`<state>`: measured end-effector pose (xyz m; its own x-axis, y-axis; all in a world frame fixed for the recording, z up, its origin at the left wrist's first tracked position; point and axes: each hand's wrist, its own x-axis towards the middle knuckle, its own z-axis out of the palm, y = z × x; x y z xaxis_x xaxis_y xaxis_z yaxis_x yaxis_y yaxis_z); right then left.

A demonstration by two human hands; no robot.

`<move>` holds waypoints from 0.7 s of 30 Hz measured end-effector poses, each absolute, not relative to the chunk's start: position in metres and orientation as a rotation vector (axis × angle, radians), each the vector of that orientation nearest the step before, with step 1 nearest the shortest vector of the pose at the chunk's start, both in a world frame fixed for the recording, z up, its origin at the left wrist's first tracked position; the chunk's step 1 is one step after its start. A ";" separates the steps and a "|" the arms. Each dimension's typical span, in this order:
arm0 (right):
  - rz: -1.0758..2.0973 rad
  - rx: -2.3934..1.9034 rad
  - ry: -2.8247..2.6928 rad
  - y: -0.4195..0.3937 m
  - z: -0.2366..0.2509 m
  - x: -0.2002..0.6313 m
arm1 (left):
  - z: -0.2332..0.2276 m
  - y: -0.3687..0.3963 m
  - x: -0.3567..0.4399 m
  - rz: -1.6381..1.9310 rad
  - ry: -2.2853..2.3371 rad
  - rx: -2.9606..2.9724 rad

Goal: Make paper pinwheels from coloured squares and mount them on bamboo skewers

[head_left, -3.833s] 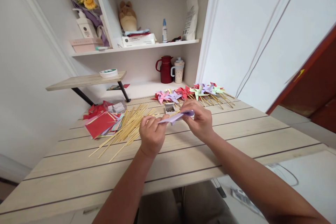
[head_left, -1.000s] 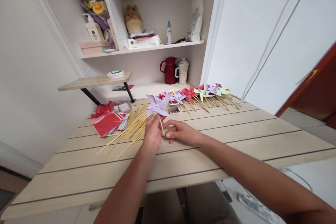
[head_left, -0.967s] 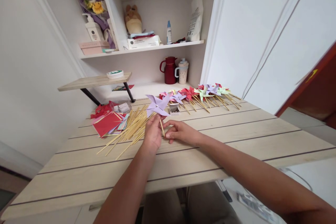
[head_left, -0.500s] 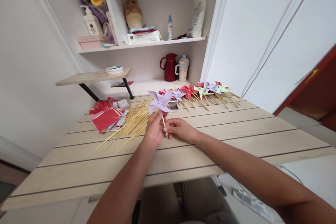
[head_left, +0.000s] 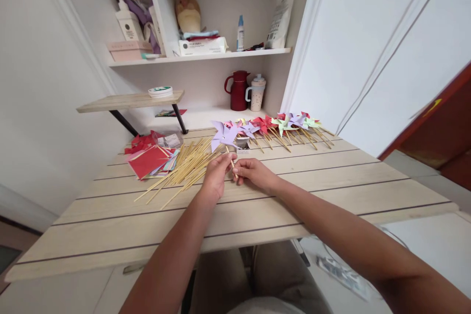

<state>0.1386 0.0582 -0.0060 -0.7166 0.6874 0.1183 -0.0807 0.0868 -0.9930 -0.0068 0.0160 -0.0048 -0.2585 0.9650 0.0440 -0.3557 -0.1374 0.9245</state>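
A lavender paper pinwheel (head_left: 223, 137) on a thin wooden stick stands up between my hands, tilted a little to the left. My left hand (head_left: 218, 171) pinches the stick just under the paper blades. Lower down, my right hand (head_left: 253, 173) grips the stick's bottom end with thumb and fingers. Left of my hands lies a loose pile of bare wooden sticks (head_left: 187, 167). Several pinwheels in red, lavender and pale green (head_left: 281, 123) lie in a row behind and to the right, their sticks pointing toward me.
Coloured paper squares (head_left: 149, 161) and a clear plastic packet (head_left: 169, 141) lie at the table's left. A small wooden riser (head_left: 128, 100) stands behind them. Toward the back are a dark red jug (head_left: 239, 91) and a speckled cup (head_left: 257, 93), beneath a shelf (head_left: 206, 57).
My left hand has slid down the stick, so more of it shows below the blades. The pinwheel has tilted slightly, and both hands still hold it.
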 end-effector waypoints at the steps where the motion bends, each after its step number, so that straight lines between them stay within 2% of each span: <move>1: 1.676 -0.606 -1.776 0.059 -0.006 0.139 | -0.006 0.016 -0.007 1.601 1.043 0.878; 21: 1.663 -0.656 -1.580 0.058 0.001 0.141 | -0.005 0.017 -0.011 1.601 1.028 0.812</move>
